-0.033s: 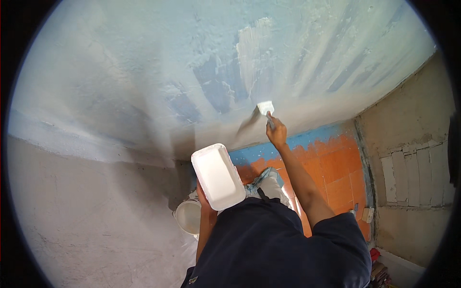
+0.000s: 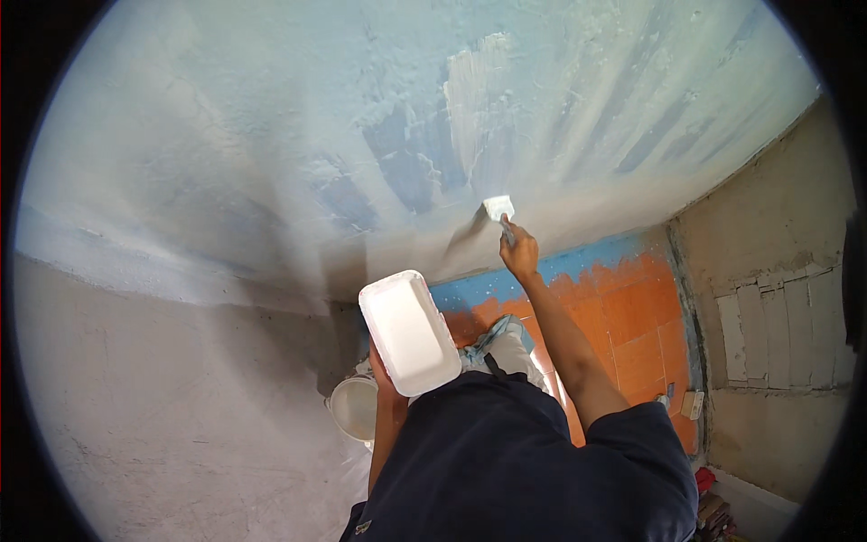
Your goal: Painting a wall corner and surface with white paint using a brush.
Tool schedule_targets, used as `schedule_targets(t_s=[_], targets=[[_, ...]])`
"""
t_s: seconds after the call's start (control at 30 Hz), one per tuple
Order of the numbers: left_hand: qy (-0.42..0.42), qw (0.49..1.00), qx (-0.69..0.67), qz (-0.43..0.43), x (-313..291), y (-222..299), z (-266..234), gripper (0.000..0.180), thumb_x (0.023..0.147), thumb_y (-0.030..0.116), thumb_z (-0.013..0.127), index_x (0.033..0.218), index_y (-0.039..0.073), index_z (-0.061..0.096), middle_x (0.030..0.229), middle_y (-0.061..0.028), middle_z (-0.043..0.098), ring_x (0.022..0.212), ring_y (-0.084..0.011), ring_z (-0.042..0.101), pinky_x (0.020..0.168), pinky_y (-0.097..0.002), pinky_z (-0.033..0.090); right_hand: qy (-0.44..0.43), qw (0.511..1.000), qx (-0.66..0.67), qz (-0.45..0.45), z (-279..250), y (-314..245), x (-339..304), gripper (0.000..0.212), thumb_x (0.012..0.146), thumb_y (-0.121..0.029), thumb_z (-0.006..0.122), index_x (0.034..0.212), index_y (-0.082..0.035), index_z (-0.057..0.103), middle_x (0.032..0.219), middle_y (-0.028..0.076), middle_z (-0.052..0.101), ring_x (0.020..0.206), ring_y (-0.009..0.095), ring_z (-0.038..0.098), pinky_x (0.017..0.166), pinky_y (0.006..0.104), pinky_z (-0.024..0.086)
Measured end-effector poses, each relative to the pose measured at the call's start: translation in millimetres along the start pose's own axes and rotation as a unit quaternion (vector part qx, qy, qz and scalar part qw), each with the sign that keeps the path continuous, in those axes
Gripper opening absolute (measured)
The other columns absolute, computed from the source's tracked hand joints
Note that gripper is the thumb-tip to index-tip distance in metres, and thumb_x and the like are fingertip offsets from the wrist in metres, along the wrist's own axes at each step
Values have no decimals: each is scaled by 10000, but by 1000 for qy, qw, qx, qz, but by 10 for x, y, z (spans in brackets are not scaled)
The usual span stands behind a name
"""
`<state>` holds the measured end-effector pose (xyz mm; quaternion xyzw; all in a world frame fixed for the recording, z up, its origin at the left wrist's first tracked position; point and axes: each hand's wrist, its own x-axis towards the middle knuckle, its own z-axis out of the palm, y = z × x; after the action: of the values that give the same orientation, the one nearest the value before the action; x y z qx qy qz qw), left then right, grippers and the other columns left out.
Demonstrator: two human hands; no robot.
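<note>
My right hand (image 2: pixel 519 253) is closed on the grey handle of a flat paintbrush (image 2: pixel 499 209). The brush's broad head is coated white and is held up at the lower part of the pale blue wall (image 2: pixel 271 117); whether it touches cannot be told. My left hand (image 2: pixel 379 366) supports a white rectangular tray (image 2: pixel 408 334) from its left side and beneath, with most of its fingers hidden. A smooth white layer, seemingly paint, covers the tray's inside. Thick whitish strokes and darker blue-grey patches mark the wall above the brush.
A white bucket (image 2: pixel 354 406) stands below the tray at left. Orange floor tiles (image 2: pixel 632 307) with a blue-painted strip (image 2: pixel 470 289) run along the wall's foot. A bare grey wall (image 2: pixel 163 388) rises at left, a rough unpainted one (image 2: pixel 768 208) at right. Crumpled whitish-blue cloth (image 2: pixel 506 339) shows near my waist.
The brush has shifted very slightly downward with my right hand. The tray and my left hand are practically unmoved.
</note>
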<state>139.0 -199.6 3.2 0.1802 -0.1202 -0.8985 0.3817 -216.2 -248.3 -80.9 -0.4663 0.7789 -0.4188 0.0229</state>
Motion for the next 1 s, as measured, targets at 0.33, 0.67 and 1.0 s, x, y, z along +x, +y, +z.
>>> schedule_targets(t_s=[0.33, 0.67, 1.0], targets=[[-73, 997, 10, -25, 76, 78, 285, 897, 918, 647, 529, 1612, 138, 275, 1561, -200, 394, 1373, -404, 483, 1041, -746, 419, -110, 979, -163, 52, -886, -777, 897, 438, 766, -194, 715, 1183, -63, 738, 952, 287, 722, 876, 443, 714, 823, 498, 585], [-69, 997, -6, -22, 128, -56, 383, 869, 940, 674, 467, 1587, 112, 322, 1509, -224, 451, 1322, -448, 523, 1015, -740, 443, 69, 985, -84, -132, -2610, -2979, 1381, 415, 831, -77, 694, 1244, -43, 719, 741, 219, 683, 602, 349, 651, 595, 421, 502], [-56, 996, -67, -11, 57, 23, 331, 852, 954, 671, 442, 1564, 84, 353, 1449, -232, 510, 1242, -470, 583, 974, -715, 489, -40, 988, -134, -71, -584, -1155, 429, 575, 834, -145, 695, 1400, -102, 605, 883, 215, 703, 781, 401, 692, 717, 490, 563]])
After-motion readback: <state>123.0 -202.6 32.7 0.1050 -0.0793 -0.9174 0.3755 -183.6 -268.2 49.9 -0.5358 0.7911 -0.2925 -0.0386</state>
